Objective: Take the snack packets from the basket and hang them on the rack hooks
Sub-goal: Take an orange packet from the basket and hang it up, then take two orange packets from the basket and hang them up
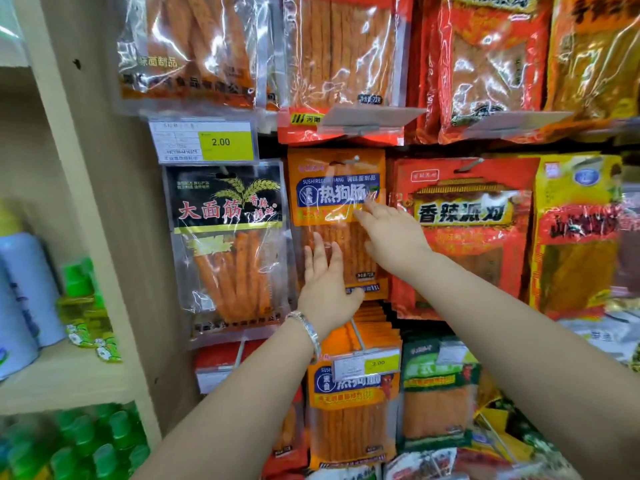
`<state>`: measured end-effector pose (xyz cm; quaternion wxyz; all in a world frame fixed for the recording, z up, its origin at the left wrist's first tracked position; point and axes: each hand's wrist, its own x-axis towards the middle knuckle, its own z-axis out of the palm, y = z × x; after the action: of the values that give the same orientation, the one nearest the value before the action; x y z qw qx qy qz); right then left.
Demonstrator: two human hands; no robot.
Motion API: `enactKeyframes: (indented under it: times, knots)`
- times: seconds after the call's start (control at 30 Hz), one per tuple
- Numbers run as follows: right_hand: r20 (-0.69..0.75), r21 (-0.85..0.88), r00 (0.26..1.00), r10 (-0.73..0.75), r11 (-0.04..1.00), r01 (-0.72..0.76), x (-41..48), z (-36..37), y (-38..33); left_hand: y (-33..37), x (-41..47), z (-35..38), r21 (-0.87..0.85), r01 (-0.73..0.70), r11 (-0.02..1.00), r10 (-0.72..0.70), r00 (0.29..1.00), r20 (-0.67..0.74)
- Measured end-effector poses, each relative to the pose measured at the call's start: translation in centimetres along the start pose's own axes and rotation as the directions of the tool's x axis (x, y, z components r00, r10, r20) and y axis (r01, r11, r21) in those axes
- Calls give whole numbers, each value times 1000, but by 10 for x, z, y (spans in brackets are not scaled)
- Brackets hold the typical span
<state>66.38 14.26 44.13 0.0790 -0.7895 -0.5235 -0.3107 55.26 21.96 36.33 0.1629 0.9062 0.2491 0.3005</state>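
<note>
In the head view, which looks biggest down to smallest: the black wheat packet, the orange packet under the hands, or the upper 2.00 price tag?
1. black wheat packet
2. orange packet, close behind; left hand and right hand cover part, so unsure
3. price tag, smallest

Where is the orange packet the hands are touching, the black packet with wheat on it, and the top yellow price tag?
orange packet [330,192], head view, on its blue label.
black packet [207,211], head view, on its red lettering.
top yellow price tag [224,142], head view, on the printed 2.00.
</note>
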Motion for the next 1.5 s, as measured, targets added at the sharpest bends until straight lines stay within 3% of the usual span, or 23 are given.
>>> enactKeyframes:
  times: [0.13,0.23,0.33,0.43,0.53,0.7,0.77,0.83,0.9,0.93,1.1,1.27,1.5]
  knots:
    - [-60,266,996,59,963,-42,-44,-11,-7,0,-30,-3,-93,-31,995,34,999,37]
    - [-54,486,985,165,866,-119,-92,-11,-20,-7,-71,-6,-206,-28,978,24,999,-23]
    - [29,649,973,229,736,-192,-148,3,-35,-26,-129,-3,-313,-15,950,-12,996,-85]
    - [182,754,955,233,590,-288,-212,30,-56,-49,-200,13,-329,159,931,-170,985,-5]
    - [410,765,897,165,473,-437,-288,61,-90,-72,-283,34,-316,452,834,-422,892,160]
    - [669,703,743,-29,349,-619,-405,97,-158,-109,-429,56,-135,742,657,-671,657,345]
    - [767,621,635,-91,352,-700,-444,107,-187,-124,-484,59,-52,815,577,-743,551,380]
    - [863,503,477,-164,358,-787,-477,116,-217,-138,-533,55,-17,878,479,-802,445,399]
    - [914,404,337,-225,437,-804,-503,121,-243,-155,-574,47,17,927,374,-855,337,395]
    - [922,384,301,-246,467,-797,-512,121,-256,-165,-591,43,22,944,328,-873,294,390]
    - [924,380,284,-254,538,-753,-516,120,-330,-217,-643,15,6,987,162,-917,148,370]
    - [930,359,253,-266,520,-775,-489,130,-406,-272,-669,-15,35,988,149,-886,118,448]
    - [956,213,39,-291,596,-774,-480,205,-507,-374,-681,-21,129,978,161,-807,55,587]
